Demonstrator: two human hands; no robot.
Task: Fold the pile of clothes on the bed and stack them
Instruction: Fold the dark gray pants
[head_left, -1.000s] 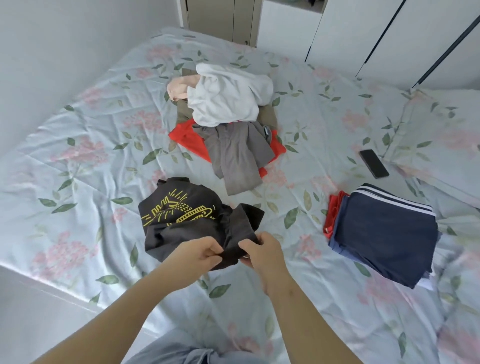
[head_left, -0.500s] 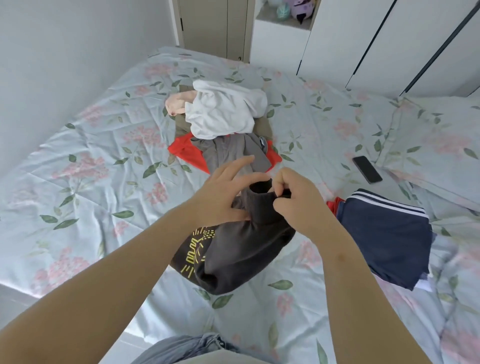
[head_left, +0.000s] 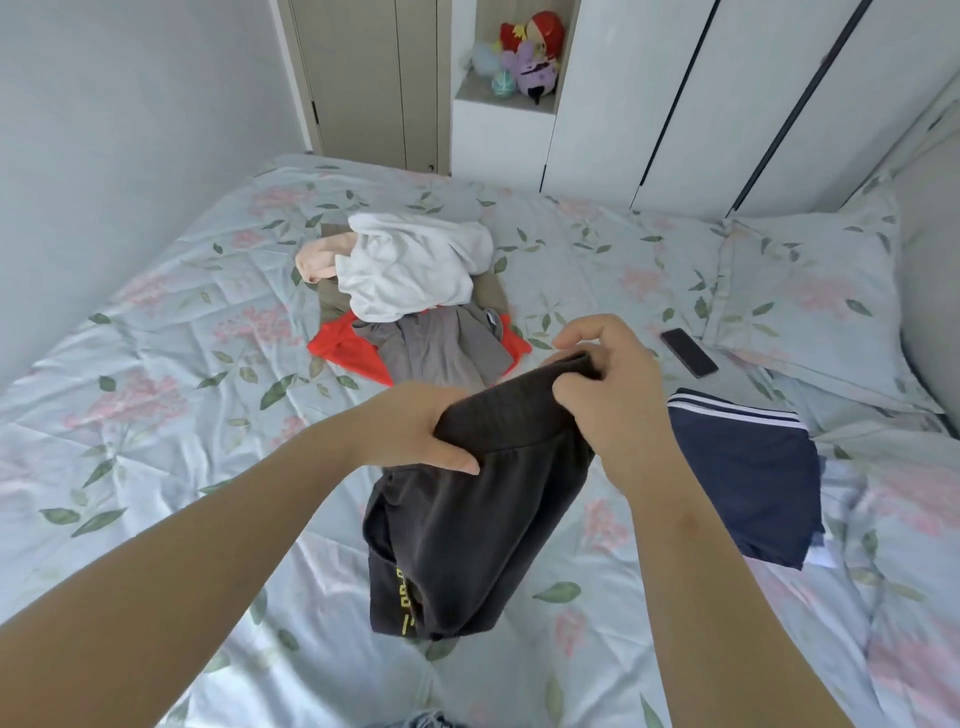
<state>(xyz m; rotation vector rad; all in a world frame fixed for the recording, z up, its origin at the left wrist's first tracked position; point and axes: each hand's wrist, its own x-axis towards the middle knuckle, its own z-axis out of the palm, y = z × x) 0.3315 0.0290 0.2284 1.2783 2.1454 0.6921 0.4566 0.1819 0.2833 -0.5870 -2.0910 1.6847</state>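
Note:
A dark grey garment with yellow print (head_left: 483, 530) hangs above the bed (head_left: 156, 364), held up by its top edge. My left hand (head_left: 415, 431) grips that edge on the left and my right hand (head_left: 608, 379) pinches it on the right. Behind them, the unfolded pile (head_left: 410, 296) lies mid-bed: a white top, a pink piece, a grey garment, an olive one and a red one underneath. To the right sits a folded stack (head_left: 748, 467) topped by navy fabric with white stripes.
A black phone (head_left: 689, 352) lies on the sheet near a floral pillow (head_left: 810, 296) at the right. White wardrobe doors (head_left: 727, 104) and a niche with plush toys (head_left: 530, 57) stand beyond the bed. A wall runs along the left side.
Both hands have lifted the dark garment off the bed and spread apart along its top edge, so it now hangs down. The view has tilted upward.

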